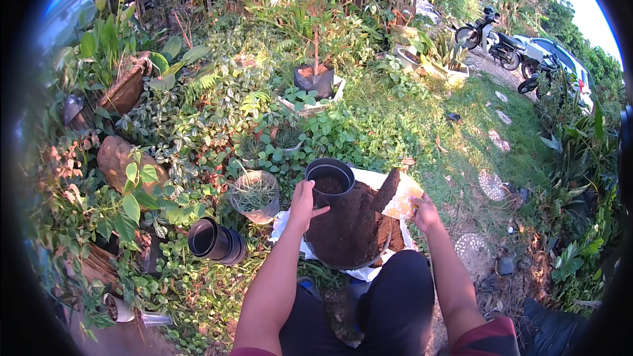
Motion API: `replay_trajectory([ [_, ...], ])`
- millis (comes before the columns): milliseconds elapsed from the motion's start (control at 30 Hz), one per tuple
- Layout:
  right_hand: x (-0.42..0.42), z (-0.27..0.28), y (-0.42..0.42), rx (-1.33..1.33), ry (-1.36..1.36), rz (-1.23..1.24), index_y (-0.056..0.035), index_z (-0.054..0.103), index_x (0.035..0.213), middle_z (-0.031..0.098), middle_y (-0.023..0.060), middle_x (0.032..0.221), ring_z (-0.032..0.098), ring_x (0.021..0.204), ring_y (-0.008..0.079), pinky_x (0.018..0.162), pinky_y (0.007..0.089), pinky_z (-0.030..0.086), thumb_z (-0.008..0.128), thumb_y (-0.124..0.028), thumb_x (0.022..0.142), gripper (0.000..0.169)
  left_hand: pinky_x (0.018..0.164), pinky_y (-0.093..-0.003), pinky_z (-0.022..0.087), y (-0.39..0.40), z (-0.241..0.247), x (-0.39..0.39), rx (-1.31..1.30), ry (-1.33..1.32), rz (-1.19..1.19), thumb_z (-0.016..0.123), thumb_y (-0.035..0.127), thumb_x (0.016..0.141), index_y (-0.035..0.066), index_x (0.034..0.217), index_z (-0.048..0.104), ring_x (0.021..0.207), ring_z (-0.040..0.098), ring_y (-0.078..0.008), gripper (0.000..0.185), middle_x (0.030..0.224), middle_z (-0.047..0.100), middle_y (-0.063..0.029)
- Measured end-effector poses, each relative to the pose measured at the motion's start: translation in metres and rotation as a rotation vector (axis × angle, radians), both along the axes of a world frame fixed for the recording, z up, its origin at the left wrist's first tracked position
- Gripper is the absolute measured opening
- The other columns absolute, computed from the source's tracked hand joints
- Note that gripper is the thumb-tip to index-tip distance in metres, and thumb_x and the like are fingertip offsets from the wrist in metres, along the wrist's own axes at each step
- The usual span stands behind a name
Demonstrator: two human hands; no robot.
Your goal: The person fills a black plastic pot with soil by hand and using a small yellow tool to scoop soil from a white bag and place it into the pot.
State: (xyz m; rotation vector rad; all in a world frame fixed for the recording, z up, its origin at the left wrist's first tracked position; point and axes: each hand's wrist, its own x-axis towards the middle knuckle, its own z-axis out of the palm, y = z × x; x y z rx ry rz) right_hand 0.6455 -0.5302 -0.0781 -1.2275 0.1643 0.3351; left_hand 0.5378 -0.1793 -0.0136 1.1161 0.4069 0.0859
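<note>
My left hand (302, 206) grips the near left side of a round black plastic plant pot (330, 176), which has some dark soil in the bottom. The pot is held over the far left part of a wide basin heaped with dark soil (341, 230). To the right, my right hand (426, 213) holds a whitish and orange scoop-like piece (406, 199) by its right end. Dark soil clings to or lies on the left side of that piece. Reddish-brown coarse material (395, 238) shows at the basin's right, and white sheeting (368, 176) lies under and around it.
Nested black plastic pots (230, 246) lie tilted at the left. A clear plastic planter with thin-leaved grass (254, 195) stands behind them. A black grow bag (314, 83) holds a small tree farther off. Round stepping stones (491, 185) run along the right, towards parked motorbikes (494, 42).
</note>
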Motion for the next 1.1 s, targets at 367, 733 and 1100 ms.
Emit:
replay_trajectory([
  [367,0.007,0.131,0.101,-0.079,-0.25,-0.039,-0.009,0.041,0.126,0.059,0.0089,0.111,0.062,0.095,0.0211,0.07,0.0424,0.058,0.051,-0.014,0.099,0.03,0.086,-0.0506,0.057,-0.007,0.008,-0.008,-0.109,-0.029,-0.059,0.049,0.039,0.095,0.011,0.134,0.034,0.105,0.052,-0.034,0.05,0.122,0.035,-0.0167],
  [733,-0.01,0.108,0.144,0.017,-0.503,-0.091,-0.0022,0.042,0.126,0.059,0.0122,0.116,0.058,0.105,0.0169,0.091,0.0328,0.047,0.047,-0.005,0.1,0.026,0.08,-0.0463,0.059,-0.013,0.012,-0.008,-0.047,0.033,-0.017,0.046,0.036,0.098,0.011,0.113,0.043,0.084,0.055,-0.019,0.029,0.105,0.049,-0.0055],
  [1100,-0.016,0.111,0.149,-0.064,-0.54,-0.06,-0.0024,0.042,0.126,0.058,0.011,0.117,0.056,0.106,0.0146,0.093,0.0309,0.044,0.048,-0.005,0.1,0.027,0.079,-0.0454,0.06,-0.007,0.009,-0.008,-0.064,0.014,-0.046,0.044,0.036,0.098,0.01,0.112,0.042,0.079,0.056,-0.0177,0.03,0.103,0.049,-0.0049],
])
